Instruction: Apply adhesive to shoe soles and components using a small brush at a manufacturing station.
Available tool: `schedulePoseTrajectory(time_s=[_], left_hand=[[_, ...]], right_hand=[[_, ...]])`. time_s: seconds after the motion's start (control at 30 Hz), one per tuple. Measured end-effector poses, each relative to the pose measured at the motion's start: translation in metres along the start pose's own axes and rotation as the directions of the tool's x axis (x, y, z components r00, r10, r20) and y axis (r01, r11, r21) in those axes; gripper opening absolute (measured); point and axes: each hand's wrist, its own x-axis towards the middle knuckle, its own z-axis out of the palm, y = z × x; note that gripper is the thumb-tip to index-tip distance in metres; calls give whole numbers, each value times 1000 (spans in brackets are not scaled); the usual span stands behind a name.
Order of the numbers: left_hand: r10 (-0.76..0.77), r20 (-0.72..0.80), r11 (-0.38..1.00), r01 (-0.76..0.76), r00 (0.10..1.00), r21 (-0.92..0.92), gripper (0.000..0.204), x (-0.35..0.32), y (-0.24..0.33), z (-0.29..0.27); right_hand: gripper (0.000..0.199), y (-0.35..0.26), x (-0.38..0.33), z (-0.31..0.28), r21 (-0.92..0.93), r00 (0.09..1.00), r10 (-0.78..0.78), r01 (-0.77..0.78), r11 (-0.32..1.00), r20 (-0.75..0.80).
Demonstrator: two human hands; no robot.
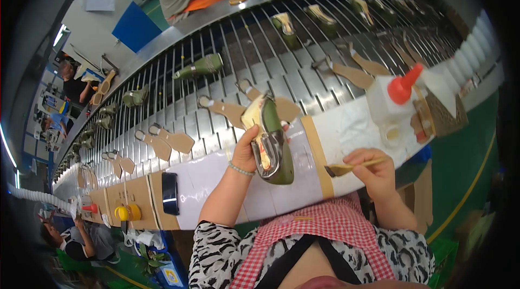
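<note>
My left hand is wrapped round a green shoe last, held tilted above the worktop with its bottom side facing me. Dark upper material is folded over the last's edge around a pale insole. In my right hand, pinched between thumb and fingers, is a flat brush with a wooden handle and dark bristles. The bristles point toward the last and stay apart from it. Just beyond my right hand stands a white plastic bottle with a red nozzle. Tan sole pieces lie behind the last, partly hidden by it.
A slatted metal conveyor curves across, carrying more green lasts and paired soles. On the covered worktop edge lie a phone and a yellow container. A ribbed hose hangs at right. Several co-workers sit around.
</note>
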Motion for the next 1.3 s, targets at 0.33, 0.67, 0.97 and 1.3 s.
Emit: schedulePoseTrajectory(time_s=[0.33,0.67,0.97,1.3], left_hand=[[619,-19,638,-488,785,596,52,181,201,-41],[678,-205,492,-228,706,840,53,305,235,-145],[427,-276,-839,491,861,234,69,217,321,-120],[669,23,-698,617,743,364,69,142,300,-129]], right_hand=[[10,39,50,1,115,978,195,-185,976,-80],[11,76,94,10,162,936,335,-316,935,-104],[14,93,107,17,111,924,366,-354,929,-109],[11,60,82,19,164,924,340,-313,935,-175]])
